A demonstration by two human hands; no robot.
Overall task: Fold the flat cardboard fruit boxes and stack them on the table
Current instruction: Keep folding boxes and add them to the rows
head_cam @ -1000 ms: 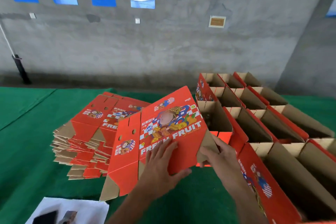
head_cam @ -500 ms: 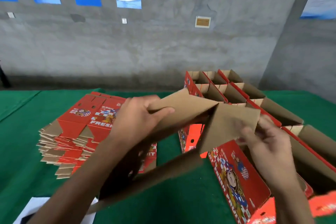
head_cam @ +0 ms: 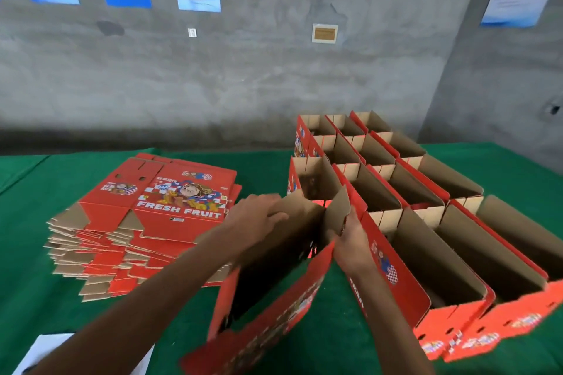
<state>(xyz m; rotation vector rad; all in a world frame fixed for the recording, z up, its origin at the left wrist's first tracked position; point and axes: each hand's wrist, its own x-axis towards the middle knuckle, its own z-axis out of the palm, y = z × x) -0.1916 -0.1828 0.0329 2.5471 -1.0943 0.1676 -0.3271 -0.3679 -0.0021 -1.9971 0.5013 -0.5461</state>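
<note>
A red cardboard fruit box (head_cam: 274,307), opened into a tube, stands tilted on the green table (head_cam: 36,253) in front of me. My left hand (head_cam: 253,219) grips the top edge of its brown far wall. My right hand (head_cam: 350,240) pinches the brown end flap at the box's right corner. To the left lies a stack of flat red boxes (head_cam: 146,222) printed "FRESH FRUIT". On the right, several folded open-topped boxes (head_cam: 405,198) stand packed in rows.
A grey concrete wall (head_cam: 243,76) with posters rises behind the table. A white sheet (head_cam: 45,350) lies at the near left corner. Green cloth shows between the flat stack and the folded rows.
The flat box was lifted off the stack and opened up. It now sits lower on the table, beside the folded rows, with both hands on its far end.
</note>
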